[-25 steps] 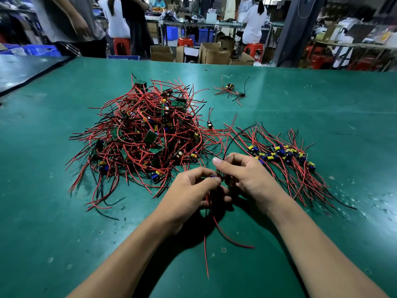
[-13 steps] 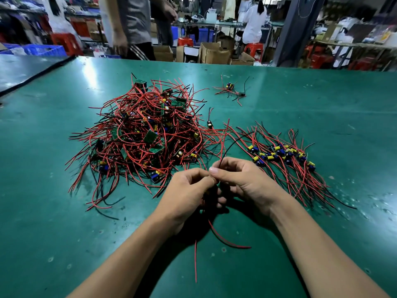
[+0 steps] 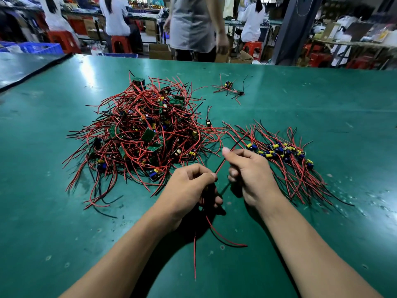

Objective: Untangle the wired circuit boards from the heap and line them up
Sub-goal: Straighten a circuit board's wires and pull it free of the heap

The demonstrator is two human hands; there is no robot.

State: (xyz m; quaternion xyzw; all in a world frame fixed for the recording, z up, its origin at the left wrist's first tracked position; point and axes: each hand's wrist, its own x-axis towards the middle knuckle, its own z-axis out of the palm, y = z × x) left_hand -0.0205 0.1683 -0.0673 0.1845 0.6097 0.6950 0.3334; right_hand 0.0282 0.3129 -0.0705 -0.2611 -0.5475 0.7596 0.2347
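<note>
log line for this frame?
stage: untangling | left hand: pinches wire | right hand: pinches wire | heap: left | row: right

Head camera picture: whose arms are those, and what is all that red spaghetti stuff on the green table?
There is no machine here. The camera sits on a person's head and looks down, so the two arms are that person's own. The left hand and right hand each pinch one thin red wire stretched between them. Some loose wire ends dangle below the left hand. On the green table mat lies a big tangled heap of red and black wires with small green circuit boards. To its right is a tidy row of boards with yellow and blue parts, already lined up. Far back sits a small stray bundle of wires.
</note>
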